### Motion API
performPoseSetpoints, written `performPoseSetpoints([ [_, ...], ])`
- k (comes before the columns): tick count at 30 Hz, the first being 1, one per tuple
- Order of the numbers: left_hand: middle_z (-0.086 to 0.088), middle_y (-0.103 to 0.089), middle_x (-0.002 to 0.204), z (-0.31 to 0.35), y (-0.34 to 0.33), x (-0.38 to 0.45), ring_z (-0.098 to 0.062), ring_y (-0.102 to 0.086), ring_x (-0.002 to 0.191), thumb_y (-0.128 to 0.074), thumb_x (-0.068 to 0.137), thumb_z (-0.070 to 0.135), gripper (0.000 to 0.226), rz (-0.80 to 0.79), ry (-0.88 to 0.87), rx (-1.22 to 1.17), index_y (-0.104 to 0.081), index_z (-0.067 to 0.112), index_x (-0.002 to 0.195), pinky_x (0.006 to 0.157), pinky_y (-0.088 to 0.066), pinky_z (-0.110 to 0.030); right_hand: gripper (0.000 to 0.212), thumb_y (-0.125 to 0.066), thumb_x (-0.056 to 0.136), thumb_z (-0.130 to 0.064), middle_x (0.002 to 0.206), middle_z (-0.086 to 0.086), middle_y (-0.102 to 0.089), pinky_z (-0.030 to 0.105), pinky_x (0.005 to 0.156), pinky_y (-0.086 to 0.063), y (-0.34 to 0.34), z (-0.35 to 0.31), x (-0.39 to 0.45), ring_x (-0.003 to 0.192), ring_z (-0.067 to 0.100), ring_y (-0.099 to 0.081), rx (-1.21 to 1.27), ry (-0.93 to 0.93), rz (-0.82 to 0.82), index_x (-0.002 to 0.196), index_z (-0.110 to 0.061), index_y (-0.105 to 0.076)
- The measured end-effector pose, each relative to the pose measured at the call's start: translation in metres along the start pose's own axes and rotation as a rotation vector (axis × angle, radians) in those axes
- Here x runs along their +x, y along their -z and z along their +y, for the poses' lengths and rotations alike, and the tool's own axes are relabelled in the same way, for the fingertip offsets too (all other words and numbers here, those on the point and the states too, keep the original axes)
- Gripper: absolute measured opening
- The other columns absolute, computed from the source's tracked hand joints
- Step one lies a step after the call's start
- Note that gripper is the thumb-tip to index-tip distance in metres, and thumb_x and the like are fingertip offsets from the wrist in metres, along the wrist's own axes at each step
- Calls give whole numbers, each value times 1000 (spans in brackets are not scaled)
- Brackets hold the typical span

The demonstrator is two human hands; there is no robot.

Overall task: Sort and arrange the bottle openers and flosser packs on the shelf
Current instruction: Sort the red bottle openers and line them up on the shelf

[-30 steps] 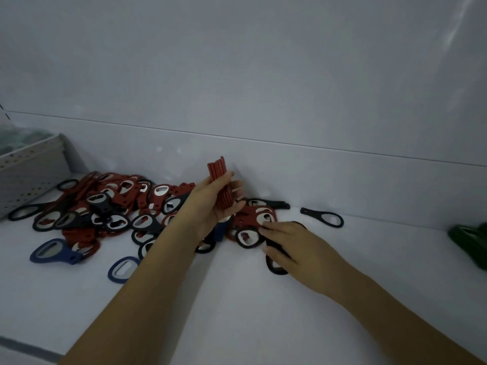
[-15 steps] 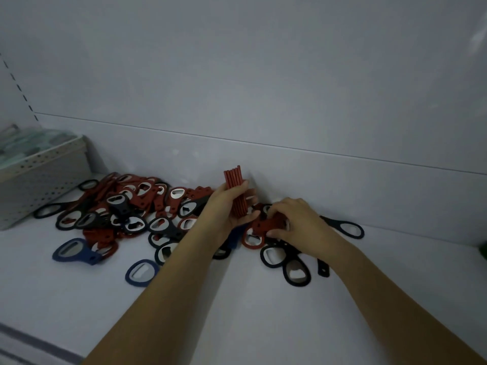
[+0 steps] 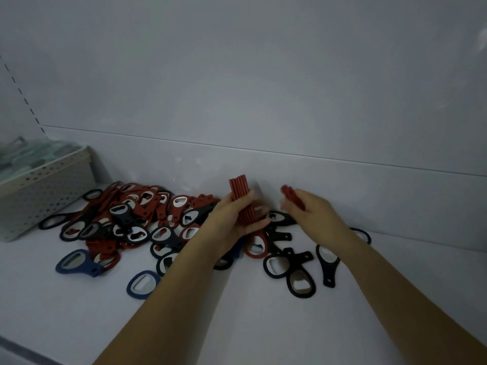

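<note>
Red openers being gathered by colour

Red flat bottle openers, stacked on edge [image 3: 241, 200], sit clenched in the left hand [image 3: 234, 219] above the shelf [image 3: 263, 325]. Right hand [image 3: 313, 210] grips what looks like one more red opener [image 3: 291, 196], just beside the stack; blur limits certainty. Mixed red, black and blue opener pile [image 3: 137, 225] lies left, near the perforated basket [image 3: 44, 191]. Risk: adding a piece may fan the stack and spill it if the left grip loosens.

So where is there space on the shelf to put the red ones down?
The white shelf is bare right of the lone black bottle opener, and along the front edge before the blue ring-shaped opener. The red-and-black opener pile beside the perforated white basket is crowded.
</note>
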State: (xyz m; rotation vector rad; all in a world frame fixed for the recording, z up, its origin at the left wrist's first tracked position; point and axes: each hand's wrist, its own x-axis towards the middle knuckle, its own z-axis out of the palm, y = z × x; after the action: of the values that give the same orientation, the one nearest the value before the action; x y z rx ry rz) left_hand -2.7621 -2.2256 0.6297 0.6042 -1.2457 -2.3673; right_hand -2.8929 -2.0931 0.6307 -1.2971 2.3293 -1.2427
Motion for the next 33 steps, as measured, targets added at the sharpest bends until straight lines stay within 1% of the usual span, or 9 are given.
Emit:
performPoseSetpoints([
  [3,-21,-68,117,-3,-4,-6,-35,-68,106,-59,96,17,31,-152,53,73,-54,7,125,81,-60,-46,31,-45,98,-42,95,-18,-65,10,71,-40,11,-13,2,87,-6,-57,227,-55,97,96,-23,-70],
  [6,-18,-67,124,-10,-8,-10,-35,-65,114,-57,97,19,39,-310,63,194,-50,9,134,92,-55,-51,30,-47,97,-44,102,-23,-65,1,71,-41,9,-21,1,91,-14,-58,337,-13,58,106,-26,-70],
  [11,-13,-65,129,-15,-10,-9,-32,-64,116,-65,91,18,50,-339,33,238,-48,15,138,92,-56,-48,27,-53,95,-38,100,-14,-70,7,65,-49,0,-22,-3,86,-6,-67,547,-74,-9,116,-26,-65],
  [15,-13,-68,122,-17,-12,-8,-25,-69,109,-69,89,15,43,-289,-10,347,-54,16,130,80,-59,-36,26,-49,94,-50,97,-15,-70,10,76,-49,3,-21,-2,93,-4,-65,332,-78,-46,102,-37,-69],
  [19,-3,-71,97,-17,-14,-8,-13,-71,86,-72,88,17,33,-185,-35,399,-63,18,120,67,-57,-26,79,-28,91,-66,119,17,-63,23,91,-44,14,-25,-1,110,24,-60,101,-117,-72,118,1,-61],
  [22,-8,-72,102,-13,-13,-8,-20,-72,94,-69,89,13,32,-156,6,246,-61,9,120,67,-59,-29,66,-38,94,-59,98,19,-67,36,85,-51,27,-13,-1,90,29,-64,-132,-106,8,100,2,-65],
  [26,-11,-70,119,-6,-8,-7,-26,-70,107,-65,90,5,33,-140,0,131,-57,8,122,70,-60,-34,49,-64,82,-56,63,0,-51,28,60,-44,26,6,-5,59,12,-50,-643,-257,-323,61,-15,-47],
  [29,-11,-71,117,-1,-5,-6,-26,-69,107,-70,82,4,44,-106,-16,81,-61,16,124,70,-58,-32,48,-71,79,-45,59,-4,-42,23,50,-34,15,11,-7,53,8,-40,-722,-258,-386,57,-17,-38],
  [33,-10,-71,98,0,-6,-8,-18,-69,84,-73,80,34,39,-76,15,80,-67,12,112,53,-54,-24,38,-75,78,-39,62,-1,-51,24,54,-40,25,5,-3,57,11,-48,-644,-244,-350,64,-12,-53],
])
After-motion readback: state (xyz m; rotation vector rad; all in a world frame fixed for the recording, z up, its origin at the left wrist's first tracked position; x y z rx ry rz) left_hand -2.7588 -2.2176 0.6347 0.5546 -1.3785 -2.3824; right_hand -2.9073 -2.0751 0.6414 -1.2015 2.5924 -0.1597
